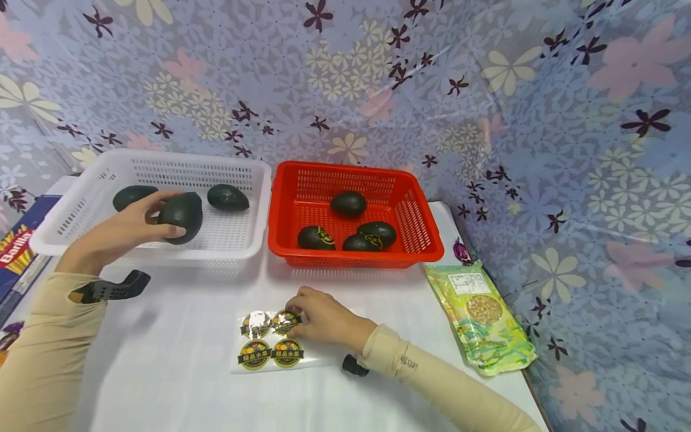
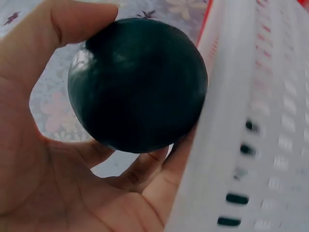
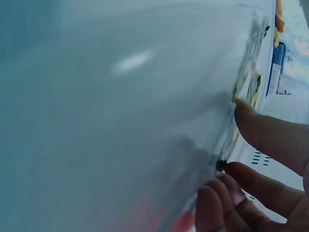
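Stickers on a glossy sheet lie near on the table; the right hand pinches one thin, flimsy label's edge. At the white basket, left hand fingers wrap a smooth, firm avocado around its middle.

A red basket holds four dark avocados; a green snack packet lies right of it; a Barilla box sits far left.

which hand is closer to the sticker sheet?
Right. The right hand rests on the sticker sheet, fingertips at a top sticker. The left hand is away at the white basket, gripping an avocado.
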`<state>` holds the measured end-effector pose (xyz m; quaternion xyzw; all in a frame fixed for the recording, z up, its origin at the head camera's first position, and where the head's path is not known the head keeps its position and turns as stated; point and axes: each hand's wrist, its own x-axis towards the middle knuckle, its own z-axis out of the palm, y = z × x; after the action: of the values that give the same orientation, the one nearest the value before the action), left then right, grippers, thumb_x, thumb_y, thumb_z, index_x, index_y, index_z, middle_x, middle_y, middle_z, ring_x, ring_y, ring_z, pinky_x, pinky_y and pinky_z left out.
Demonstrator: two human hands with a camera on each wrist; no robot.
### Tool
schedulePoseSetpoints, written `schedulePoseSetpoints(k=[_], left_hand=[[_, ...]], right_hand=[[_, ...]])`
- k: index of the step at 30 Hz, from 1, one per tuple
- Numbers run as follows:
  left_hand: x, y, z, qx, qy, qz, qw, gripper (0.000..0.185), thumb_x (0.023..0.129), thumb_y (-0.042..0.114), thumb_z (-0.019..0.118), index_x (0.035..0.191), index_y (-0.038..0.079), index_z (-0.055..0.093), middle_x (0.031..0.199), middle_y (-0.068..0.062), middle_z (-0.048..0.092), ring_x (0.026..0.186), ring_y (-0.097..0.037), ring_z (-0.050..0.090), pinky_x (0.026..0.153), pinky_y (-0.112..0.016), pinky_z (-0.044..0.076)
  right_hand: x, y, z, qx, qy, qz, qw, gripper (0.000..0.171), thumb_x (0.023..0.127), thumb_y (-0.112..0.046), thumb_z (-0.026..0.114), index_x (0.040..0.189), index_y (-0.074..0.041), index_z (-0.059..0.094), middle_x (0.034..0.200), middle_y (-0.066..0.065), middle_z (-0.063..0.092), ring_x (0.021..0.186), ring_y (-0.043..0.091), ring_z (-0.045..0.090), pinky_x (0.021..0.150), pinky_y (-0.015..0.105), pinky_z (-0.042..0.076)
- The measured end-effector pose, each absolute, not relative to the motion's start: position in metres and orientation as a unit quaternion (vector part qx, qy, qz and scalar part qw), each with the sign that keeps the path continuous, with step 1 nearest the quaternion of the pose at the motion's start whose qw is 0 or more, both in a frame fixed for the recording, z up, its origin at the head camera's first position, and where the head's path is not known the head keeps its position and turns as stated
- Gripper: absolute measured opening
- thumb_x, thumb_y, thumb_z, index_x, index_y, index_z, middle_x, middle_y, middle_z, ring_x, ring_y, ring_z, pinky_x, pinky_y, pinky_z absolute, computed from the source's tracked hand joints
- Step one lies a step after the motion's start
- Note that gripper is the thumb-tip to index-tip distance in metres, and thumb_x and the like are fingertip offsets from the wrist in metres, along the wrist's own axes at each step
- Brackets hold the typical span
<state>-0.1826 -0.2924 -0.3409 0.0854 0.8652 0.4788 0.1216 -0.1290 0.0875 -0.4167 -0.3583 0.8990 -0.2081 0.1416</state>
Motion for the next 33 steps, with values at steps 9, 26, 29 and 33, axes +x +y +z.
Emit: schedulePoseSetpoints(k=[9, 26, 29, 33], left_hand=[[-0.174, -0.278, -0.339, 0.11, 0.866, 0.476, 0.109, 0.082, 0.09, 0.016, 0.074, 0.157, 0.022, 0.026, 0.131, -0.004, 0.045, 0.106, 0.0, 0.054, 0.083, -0.016, 0.046], [-0.17, -0.262, -0.337, 0.111, 0.863, 0.482, 0.097, 0.084, 0.087, 0.015, 0.078, 0.154, 0.028, 0.03, 0.129, 0.001, 0.051, 0.111, 0.0, 0.051, 0.086, -0.015, 0.044], [-0.17, -0.261, -0.338, 0.105, 0.863, 0.484, 0.099, 0.084, 0.086, 0.013, 0.078, 0.153, 0.028, 0.03, 0.13, -0.001, 0.05, 0.11, 0.001, 0.052, 0.085, -0.015, 0.045], [-0.17, -0.261, -0.338, 0.105, 0.862, 0.486, 0.1, 0.085, 0.086, 0.013, 0.078, 0.154, 0.029, 0.029, 0.13, 0.0, 0.05, 0.11, 0.0, 0.052, 0.085, -0.015, 0.045]], right_hand=[[-0.125, 0.086, -0.418, -0.353, 0.897, -0.234, 0.129, 0.038, 0.082, -0.021, 0.084, 0.116, -0.008, 0.071, 0.098, 0.004, 0.064, 0.075, 0.006, 0.05, 0.071, 0.016, 0.042], [-0.124, 0.083, -0.42, -0.334, 0.903, -0.235, 0.13, 0.038, 0.082, -0.023, 0.083, 0.116, -0.011, 0.069, 0.097, 0.001, 0.061, 0.075, 0.004, 0.049, 0.073, 0.016, 0.042], [-0.123, 0.083, -0.421, -0.332, 0.901, -0.245, 0.131, 0.037, 0.082, -0.021, 0.083, 0.114, -0.011, 0.068, 0.097, 0.001, 0.061, 0.076, 0.006, 0.051, 0.073, 0.016, 0.043], [-0.123, 0.084, -0.422, -0.336, 0.897, -0.257, 0.127, 0.035, 0.082, -0.019, 0.083, 0.111, -0.01, 0.066, 0.097, 0.003, 0.062, 0.077, 0.009, 0.053, 0.072, 0.016, 0.043]])
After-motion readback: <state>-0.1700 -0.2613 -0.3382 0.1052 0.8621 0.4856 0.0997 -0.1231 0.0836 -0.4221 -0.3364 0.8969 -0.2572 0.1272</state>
